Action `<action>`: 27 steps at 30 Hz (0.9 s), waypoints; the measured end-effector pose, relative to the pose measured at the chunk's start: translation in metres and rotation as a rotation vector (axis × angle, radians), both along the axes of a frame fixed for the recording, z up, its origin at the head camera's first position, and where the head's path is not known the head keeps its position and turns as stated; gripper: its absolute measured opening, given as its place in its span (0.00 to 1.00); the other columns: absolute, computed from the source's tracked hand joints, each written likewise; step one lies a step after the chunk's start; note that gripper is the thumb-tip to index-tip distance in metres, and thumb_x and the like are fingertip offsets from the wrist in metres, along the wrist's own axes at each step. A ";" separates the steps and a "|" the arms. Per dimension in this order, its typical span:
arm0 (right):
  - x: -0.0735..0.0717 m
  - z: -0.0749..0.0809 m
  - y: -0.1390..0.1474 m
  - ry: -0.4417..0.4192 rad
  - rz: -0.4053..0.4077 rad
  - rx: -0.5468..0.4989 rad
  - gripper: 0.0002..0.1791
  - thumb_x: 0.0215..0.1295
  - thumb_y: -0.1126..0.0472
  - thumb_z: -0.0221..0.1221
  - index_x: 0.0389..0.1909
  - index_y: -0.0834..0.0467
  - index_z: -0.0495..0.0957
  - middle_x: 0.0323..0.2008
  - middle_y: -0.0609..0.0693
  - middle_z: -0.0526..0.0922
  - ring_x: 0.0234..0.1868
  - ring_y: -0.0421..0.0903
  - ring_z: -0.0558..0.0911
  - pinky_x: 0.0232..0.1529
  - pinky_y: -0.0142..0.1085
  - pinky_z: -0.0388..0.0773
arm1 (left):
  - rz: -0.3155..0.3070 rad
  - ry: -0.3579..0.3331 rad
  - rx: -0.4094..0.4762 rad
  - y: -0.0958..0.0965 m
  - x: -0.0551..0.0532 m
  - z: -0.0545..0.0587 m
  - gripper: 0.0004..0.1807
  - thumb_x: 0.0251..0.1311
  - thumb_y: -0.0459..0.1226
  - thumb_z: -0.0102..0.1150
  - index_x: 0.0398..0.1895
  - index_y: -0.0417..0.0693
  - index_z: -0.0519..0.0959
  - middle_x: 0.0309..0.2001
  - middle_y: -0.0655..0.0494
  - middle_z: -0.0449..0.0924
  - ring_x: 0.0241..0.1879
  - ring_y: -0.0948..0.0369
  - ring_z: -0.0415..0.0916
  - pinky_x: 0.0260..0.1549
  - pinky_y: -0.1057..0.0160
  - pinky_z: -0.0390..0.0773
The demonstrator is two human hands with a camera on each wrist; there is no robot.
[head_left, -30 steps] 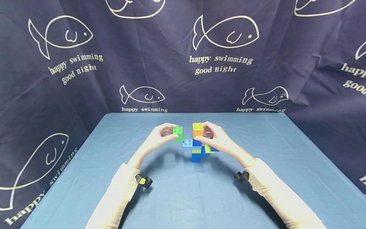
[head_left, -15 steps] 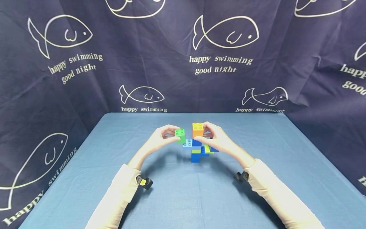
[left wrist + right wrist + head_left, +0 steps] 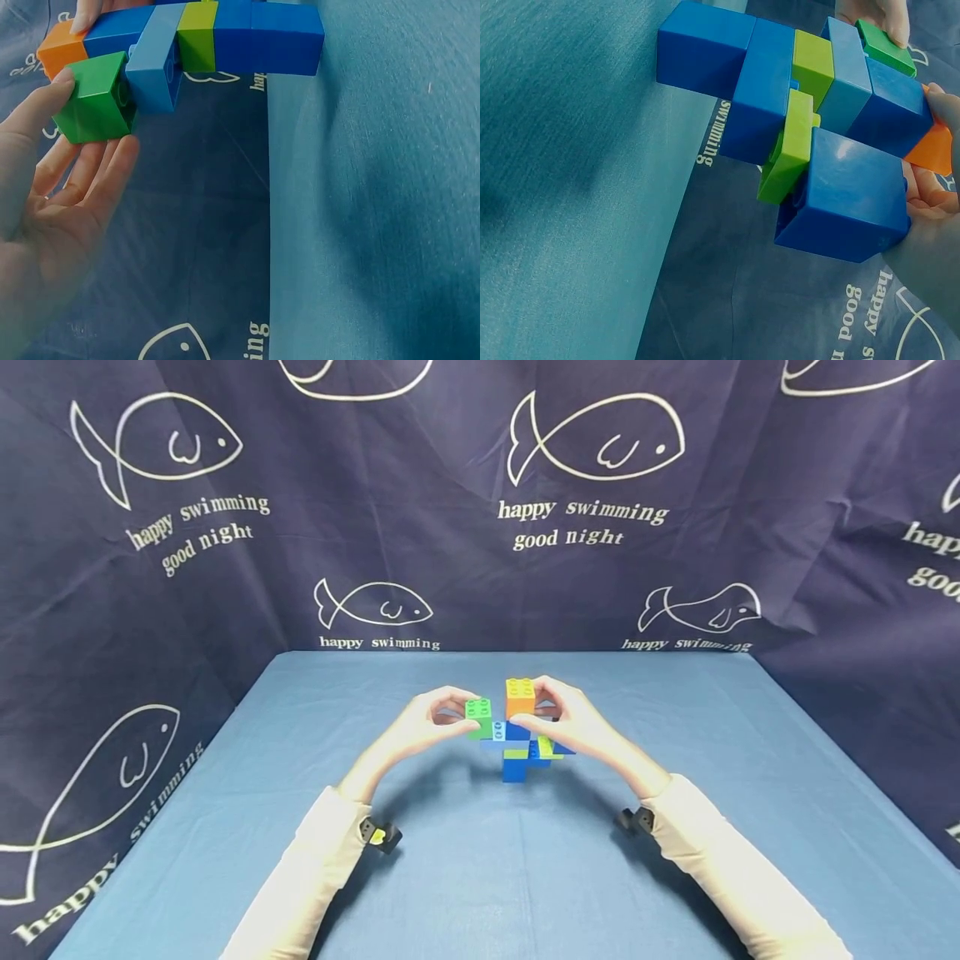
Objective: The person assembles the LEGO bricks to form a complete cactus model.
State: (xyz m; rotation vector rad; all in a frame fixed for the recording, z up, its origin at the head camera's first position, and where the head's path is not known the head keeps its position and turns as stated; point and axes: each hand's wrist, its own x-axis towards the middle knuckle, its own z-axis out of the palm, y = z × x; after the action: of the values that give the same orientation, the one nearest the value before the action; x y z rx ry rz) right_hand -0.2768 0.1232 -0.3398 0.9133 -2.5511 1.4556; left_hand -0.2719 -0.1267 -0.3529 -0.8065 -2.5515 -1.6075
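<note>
Between thumb and fingers, my left hand (image 3: pixel 433 720) pinches a green toy building brick (image 3: pixel 96 101). The green brick sits right at the studs on the left end of a light blue brick (image 3: pixel 156 64), part of a built stack. My right hand (image 3: pixel 566 718) grips an orange brick (image 3: pixel 521 697) at the top of that stack. Under the orange one is a blue brick (image 3: pixel 892 101), then the light blue one, a lime brick (image 3: pixel 812 66) and more blue bricks (image 3: pixel 705 49) down to the table. A side branch carries another lime piece (image 3: pixel 789 142) and a large blue brick (image 3: pixel 851 195).
A blue cloth (image 3: pixel 465 877) covers the table. Behind it hangs a dark curtain (image 3: pixel 465 527) with white fish drawings and lettering. Small black cameras (image 3: pixel 381 835) are strapped at both wrists.
My left hand has brought the green brick rightward and down, from beside the light blue brick to over its left studs. My right hand keeps its grip on the orange brick.
</note>
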 end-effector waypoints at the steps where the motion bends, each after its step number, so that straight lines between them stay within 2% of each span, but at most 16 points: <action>1: 0.000 0.000 0.000 0.002 0.000 0.001 0.19 0.55 0.58 0.67 0.44 0.60 0.73 0.41 0.54 0.79 0.44 0.49 0.81 0.50 0.43 0.78 | -0.001 0.001 0.001 -0.001 -0.002 -0.003 0.20 0.53 0.35 0.66 0.51 0.46 0.77 0.44 0.50 0.81 0.42 0.59 0.78 0.50 0.59 0.77; 3: 0.000 0.000 0.000 0.007 0.000 0.001 0.19 0.55 0.58 0.67 0.44 0.60 0.73 0.41 0.54 0.79 0.44 0.49 0.81 0.50 0.43 0.78 | -0.007 0.002 0.008 -0.002 -0.006 -0.007 0.20 0.53 0.36 0.67 0.51 0.48 0.78 0.44 0.52 0.81 0.42 0.59 0.78 0.50 0.60 0.77; 9: 0.001 0.001 0.001 0.003 0.000 -0.001 0.18 0.55 0.58 0.67 0.44 0.59 0.73 0.40 0.54 0.79 0.44 0.49 0.81 0.50 0.43 0.78 | -0.030 0.030 0.017 -0.003 -0.008 -0.008 0.19 0.52 0.39 0.68 0.49 0.52 0.79 0.43 0.56 0.82 0.41 0.62 0.79 0.48 0.62 0.78; 14: 0.002 0.000 0.001 -0.018 -0.003 0.000 0.19 0.55 0.58 0.67 0.44 0.59 0.73 0.41 0.54 0.79 0.44 0.49 0.80 0.50 0.42 0.78 | -0.047 0.040 0.007 -0.002 -0.009 -0.008 0.19 0.52 0.39 0.68 0.49 0.51 0.79 0.43 0.55 0.82 0.41 0.62 0.79 0.47 0.62 0.78; 20: 0.003 0.003 0.000 -0.014 -0.025 -0.005 0.19 0.55 0.63 0.67 0.44 0.63 0.72 0.41 0.57 0.79 0.45 0.52 0.81 0.51 0.45 0.78 | -0.053 0.034 0.009 -0.002 -0.010 -0.007 0.20 0.52 0.38 0.68 0.50 0.50 0.79 0.42 0.54 0.81 0.41 0.60 0.78 0.48 0.60 0.78; 27: 0.027 0.027 -0.007 0.002 -0.011 0.016 0.16 0.56 0.68 0.64 0.43 0.67 0.72 0.39 0.60 0.78 0.44 0.56 0.80 0.50 0.47 0.78 | -0.058 0.045 -0.012 -0.003 -0.009 -0.007 0.19 0.52 0.39 0.68 0.49 0.52 0.79 0.41 0.57 0.81 0.40 0.62 0.78 0.46 0.63 0.79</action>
State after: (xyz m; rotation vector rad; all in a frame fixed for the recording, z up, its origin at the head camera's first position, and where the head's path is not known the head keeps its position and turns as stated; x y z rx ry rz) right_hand -0.2501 0.1161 -0.3126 0.9013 -2.5653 1.4329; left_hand -0.2805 -0.1297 -0.3600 -0.9149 -2.5322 -1.5712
